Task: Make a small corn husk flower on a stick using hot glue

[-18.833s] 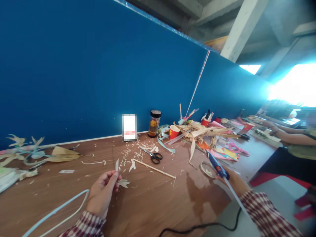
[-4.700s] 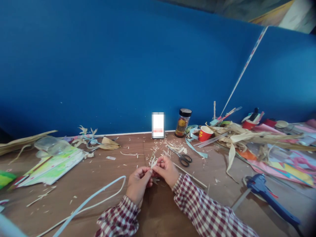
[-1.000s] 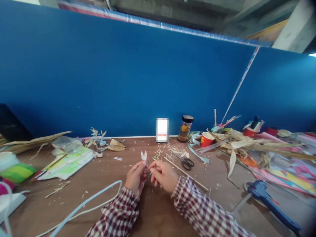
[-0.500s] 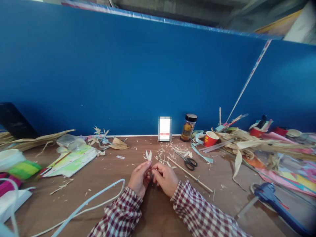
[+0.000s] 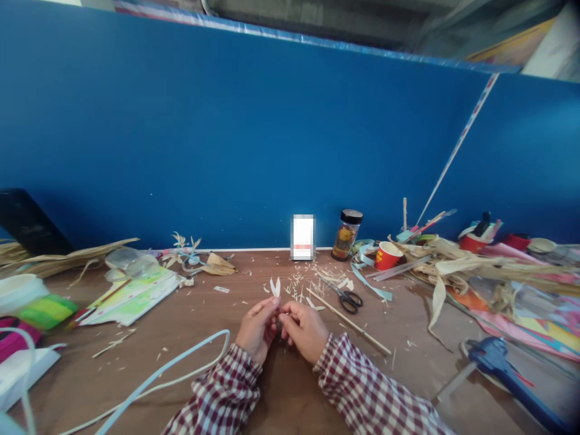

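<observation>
My left hand (image 5: pixel 257 327) is closed in a pinch on a small pale leaf-shaped husk piece (image 5: pixel 275 286) that stands up above its fingertips. My right hand (image 5: pixel 304 328) is closed too, its fingertips pressed against the left hand's at the base of that piece. Both hands hover just above the brown wooden table (image 5: pixel 203 356), near its middle. Black-handled scissors (image 5: pixel 345 296) and a thin wooden stick (image 5: pixel 348 322) lie just to the right of my right hand.
A blue glue gun (image 5: pixel 502 368) lies at the right front. Dried husks (image 5: pixel 457 257), a red paper cup (image 5: pixel 386 255) and a jar (image 5: pixel 348 234) stand at the back right. A pale blue cord (image 5: pixel 158 374) loops at the left front. Papers (image 5: pixel 127 293) lie at left.
Over the last second my hands have drawn together at the husk piece and barely moved since. The view has shifted slightly.
</observation>
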{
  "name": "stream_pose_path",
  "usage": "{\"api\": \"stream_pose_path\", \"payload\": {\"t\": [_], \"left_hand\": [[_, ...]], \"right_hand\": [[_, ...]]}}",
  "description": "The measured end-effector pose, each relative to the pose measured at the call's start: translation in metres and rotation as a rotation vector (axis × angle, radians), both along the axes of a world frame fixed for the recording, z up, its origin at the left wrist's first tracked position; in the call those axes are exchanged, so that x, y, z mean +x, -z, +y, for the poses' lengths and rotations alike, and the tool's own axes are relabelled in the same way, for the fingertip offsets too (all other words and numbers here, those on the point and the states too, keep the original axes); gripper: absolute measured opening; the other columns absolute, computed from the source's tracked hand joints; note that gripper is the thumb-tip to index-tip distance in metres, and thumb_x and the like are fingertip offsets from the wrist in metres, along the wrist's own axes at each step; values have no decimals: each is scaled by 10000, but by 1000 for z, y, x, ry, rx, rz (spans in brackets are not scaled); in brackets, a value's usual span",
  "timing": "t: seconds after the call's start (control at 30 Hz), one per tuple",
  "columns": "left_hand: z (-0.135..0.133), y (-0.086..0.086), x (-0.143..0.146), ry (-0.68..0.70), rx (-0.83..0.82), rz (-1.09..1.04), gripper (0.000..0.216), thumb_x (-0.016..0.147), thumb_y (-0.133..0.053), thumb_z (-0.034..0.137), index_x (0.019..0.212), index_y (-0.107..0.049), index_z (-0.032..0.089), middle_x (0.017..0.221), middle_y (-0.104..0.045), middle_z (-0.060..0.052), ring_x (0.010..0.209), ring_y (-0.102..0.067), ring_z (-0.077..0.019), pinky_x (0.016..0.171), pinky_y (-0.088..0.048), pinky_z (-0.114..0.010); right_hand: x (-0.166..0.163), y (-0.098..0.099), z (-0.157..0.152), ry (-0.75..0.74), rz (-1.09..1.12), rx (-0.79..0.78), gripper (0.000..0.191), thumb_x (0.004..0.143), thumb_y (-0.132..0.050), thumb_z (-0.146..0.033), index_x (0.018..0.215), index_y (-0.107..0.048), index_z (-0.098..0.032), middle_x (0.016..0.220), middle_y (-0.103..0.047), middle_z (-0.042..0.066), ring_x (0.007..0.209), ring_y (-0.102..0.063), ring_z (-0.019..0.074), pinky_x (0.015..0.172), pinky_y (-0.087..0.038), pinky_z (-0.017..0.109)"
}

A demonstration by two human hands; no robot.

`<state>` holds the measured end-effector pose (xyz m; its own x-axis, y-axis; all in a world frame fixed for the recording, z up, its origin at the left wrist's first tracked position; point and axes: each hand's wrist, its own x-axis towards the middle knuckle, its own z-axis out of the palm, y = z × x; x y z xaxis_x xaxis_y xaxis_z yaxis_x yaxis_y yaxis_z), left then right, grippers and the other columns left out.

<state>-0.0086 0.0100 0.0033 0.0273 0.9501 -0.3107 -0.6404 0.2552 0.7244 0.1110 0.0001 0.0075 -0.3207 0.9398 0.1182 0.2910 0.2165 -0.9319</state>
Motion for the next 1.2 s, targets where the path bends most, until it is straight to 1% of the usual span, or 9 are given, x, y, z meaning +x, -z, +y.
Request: {"api": "stream_pose_path", "payload": {"t": [0.2, 0.47, 0.83, 1.03, 1.1, 1.2], "left_hand": [[1, 6, 0, 13, 13, 28, 193, 616, -699, 208, 770, -620, 122, 530, -573, 14, 396, -477, -39, 351, -388, -121], [0, 7, 2, 0, 32, 55, 203, 593, -711, 220, 741, -614, 120, 507, -561, 21, 394, -481, -46, 346, -375, -129], [-1, 7, 3, -32, 23, 76, 209, 572, -720, 234, 711, -611, 121, 486, -551, 30, 374, -442, -26, 333, -309, -114], [-2, 5, 3, -2, 33, 66, 199, 583, -711, 241, 709, -609, 125, 497, -559, 26, 366, -437, -28, 324, -303, -118], [-2, 4, 3, 19, 33, 61, 201, 590, -706, 247, 721, -610, 128, 513, -569, 20, 372, -451, -40, 325, -327, -133], [-2, 1, 3, 1, 0, 57, 202, 585, -707, 220, 742, -619, 129, 568, -591, 13, 391, -462, -36, 336, -343, -128]], "right_hand": [[-1, -6, -3, 3, 25, -73, 217, 829, -393, -341, 812, -517, -163, 526, -527, -32, 369, -434, 45, 333, -317, 123], [-3, 1, -3, 8, 41, -115, 225, 821, -387, -353, 831, -515, -168, 525, -520, -35, 358, -423, 50, 294, -310, 122], [-5, 1, -6, 2, 64, -151, 187, 811, -395, -314, 839, -514, -173, 515, -511, -42, 355, -423, 46, 294, -298, 112], [-6, 0, -8, -3, 69, -186, 212, 813, -391, -351, 857, -502, -176, 525, -502, -45, 362, -426, 57, 300, -323, 133], [-4, -1, -8, -1, 47, -177, 233, 814, -396, -376, 868, -506, -177, 553, -521, -33, 383, -447, 64, 314, -334, 142], [1, -2, -5, 35, -10, -97, 270, 813, -409, -419, 843, -524, -177, 601, -552, -9, 442, -485, 74, 366, -357, 157]]}}
